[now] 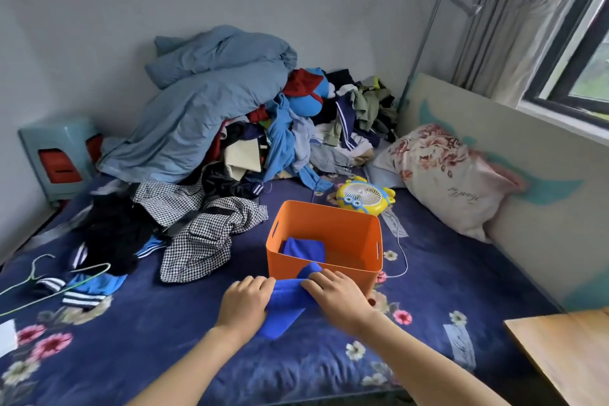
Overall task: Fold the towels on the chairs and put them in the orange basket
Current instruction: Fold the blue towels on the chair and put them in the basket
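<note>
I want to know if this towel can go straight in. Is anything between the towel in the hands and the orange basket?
Nothing visible. The left hand and right hand hold the blue towel right before the orange basket; its top is open, with one folded blue towel inside at the left.

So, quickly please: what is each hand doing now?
Left hand: closed on the blue towel, near the orange basket.
Right hand: closed on the same towel.
</note>
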`<state>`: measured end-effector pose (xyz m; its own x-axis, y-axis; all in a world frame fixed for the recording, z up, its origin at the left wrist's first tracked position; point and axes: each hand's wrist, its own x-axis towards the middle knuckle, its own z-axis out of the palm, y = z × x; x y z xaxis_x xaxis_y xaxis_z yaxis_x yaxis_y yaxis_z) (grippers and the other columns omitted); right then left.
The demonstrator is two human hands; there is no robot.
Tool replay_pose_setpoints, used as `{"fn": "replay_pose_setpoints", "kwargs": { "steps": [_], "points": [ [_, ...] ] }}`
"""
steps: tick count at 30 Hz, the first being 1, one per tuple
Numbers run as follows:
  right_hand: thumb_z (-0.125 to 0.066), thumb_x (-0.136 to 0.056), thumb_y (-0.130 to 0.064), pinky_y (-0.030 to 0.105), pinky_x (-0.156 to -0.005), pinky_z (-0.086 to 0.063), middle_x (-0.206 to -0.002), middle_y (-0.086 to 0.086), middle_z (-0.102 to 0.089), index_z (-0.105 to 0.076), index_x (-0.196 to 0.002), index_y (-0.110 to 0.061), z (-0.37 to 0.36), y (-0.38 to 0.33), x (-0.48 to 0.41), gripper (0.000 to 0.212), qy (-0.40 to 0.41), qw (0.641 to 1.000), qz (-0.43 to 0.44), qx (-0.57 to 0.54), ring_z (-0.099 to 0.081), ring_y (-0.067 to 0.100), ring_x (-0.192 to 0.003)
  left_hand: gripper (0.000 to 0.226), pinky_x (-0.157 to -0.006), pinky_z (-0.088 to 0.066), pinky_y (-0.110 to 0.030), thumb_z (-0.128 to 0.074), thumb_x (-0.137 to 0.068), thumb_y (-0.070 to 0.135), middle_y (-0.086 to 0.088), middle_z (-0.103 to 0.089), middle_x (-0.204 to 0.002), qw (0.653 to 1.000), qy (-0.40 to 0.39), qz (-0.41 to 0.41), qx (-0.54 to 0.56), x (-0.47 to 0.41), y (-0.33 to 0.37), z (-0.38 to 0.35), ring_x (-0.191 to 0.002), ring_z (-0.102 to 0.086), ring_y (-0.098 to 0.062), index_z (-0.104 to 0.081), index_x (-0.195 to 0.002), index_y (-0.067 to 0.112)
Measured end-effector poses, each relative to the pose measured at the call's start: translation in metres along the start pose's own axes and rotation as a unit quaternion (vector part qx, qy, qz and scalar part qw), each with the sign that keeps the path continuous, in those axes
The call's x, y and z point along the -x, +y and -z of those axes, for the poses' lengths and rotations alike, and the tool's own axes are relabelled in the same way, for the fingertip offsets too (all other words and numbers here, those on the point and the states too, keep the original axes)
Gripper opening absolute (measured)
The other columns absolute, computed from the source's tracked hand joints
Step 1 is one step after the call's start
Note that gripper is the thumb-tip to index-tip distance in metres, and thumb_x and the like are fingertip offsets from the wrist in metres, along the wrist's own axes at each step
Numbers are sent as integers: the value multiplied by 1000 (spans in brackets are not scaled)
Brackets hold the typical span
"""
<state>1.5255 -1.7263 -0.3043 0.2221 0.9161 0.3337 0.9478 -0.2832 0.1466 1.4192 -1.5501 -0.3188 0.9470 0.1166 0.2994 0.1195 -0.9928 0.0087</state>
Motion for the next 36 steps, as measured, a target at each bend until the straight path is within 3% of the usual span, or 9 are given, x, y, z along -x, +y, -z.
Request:
{"fn": "replay_pose_setpoints", "kwargs": {
  "steps": [3, 7, 12, 17, 20, 23, 30, 33, 36],
  "points": [
    [-81, -45, -29, 19, -49, -39, -76, -11, -61, -46, -99, -23, -23, 22, 1, 64, -6, 1000, -4, -8, -57, 10, -63, 50, -37, -40, -20, -75, -19, 3, 5, -60, -55, 1000, -19, 6, 12, -20, 3, -24, -43, -56, -17, -70, -68, 16],
    [-75, -48, -27, 19, -51, -40, -77, -11, -61, -47, -100, -22, -53, 52, -8, 59, -3, 1000, -3, -13, -57, 11, -63, 30, -37, -40, -21, -45, -48, 10, 6, -60, -55, 999, -12, -38, -7, -56, -9, -48, -44, -54, -15, -68, -66, 18],
    [-48, -77, -30, 21, -53, -42, -82, -8, -65, -47, -100, -21, -69, 100, -48, 25, 22, 998, -54, -7, -60, 13, -66, 47, -39, -40, -22, -23, -53, 7, 6, -62, -58, 997, 49, -50, 32, -124, -34, -67, -47, -57, -17, -67, -65, 17],
    [-64, -50, -15, 21, -51, -46, -86, -4, -67, -50, -100, -19, -75, 161, -93, 52, 13, 993, -113, -17, -62, 18, -67, 36, -44, -45, -21, -59, -41, 1, 8, -66, -66, 993, 28, -81, 81, -222, -54, -74, -52, -60, -17, -70, -73, 16],
    [-56, -56, -16, 20, -51, -48, -85, -5, -68, -53, -97, -19, -86, 187, -107, 42, -25, 986, -162, -29, -63, 16, -68, 54, -45, -46, -19, -76, -21, 3, 8, -65, -66, 990, -41, -104, 90, -262, -59, -97, -53, -60, -15, -70, -73, 17],
    [-39, -63, -23, 17, -49, -45, -80, -8, -67, -58, -92, -22, -107, 202, -110, 34, -72, 975, -205, -43, -63, 13, -65, 55, -43, -41, -16, -79, -17, 10, 8, -62, -61, 981, -110, -147, 62, -287, -59, -123, -49, -57, -13, -70, -71, 20],
    [-59, -56, -20, 18, -55, -46, -84, -7, -68, -46, -97, -24, -170, 249, -117, 44, -105, 941, -293, -131, -60, 13, -70, 37, -42, -35, -19, -69, -31, 2, 6, -57, -55, 979, -129, -156, 12, -348, -55, -179, -46, -53, -15, -66, -64, 19],
    [-48, -67, -23, 23, -68, -47, -93, -1, -69, -49, -102, -19, -201, 251, -115, 35, -98, 942, -275, -162, -58, 14, -86, 40, -44, -41, -22, -66, -36, -2, 4, -62, -63, 977, -152, -146, 10, -342, -60, -210, -52, -57, -18, -68, -72, 15],
    [-61, -60, -30, 21, -71, -51, -96, 0, -70, -48, -107, -19, -251, 237, -100, 50, -197, 932, -217, -212, -67, 16, -87, 51, -51, -51, -27, -84, -35, 7, -2, -69, -77, 958, -266, -105, 13, -314, -65, -251, -63, -64, -21, -70, -84, 12]
  ]
}}
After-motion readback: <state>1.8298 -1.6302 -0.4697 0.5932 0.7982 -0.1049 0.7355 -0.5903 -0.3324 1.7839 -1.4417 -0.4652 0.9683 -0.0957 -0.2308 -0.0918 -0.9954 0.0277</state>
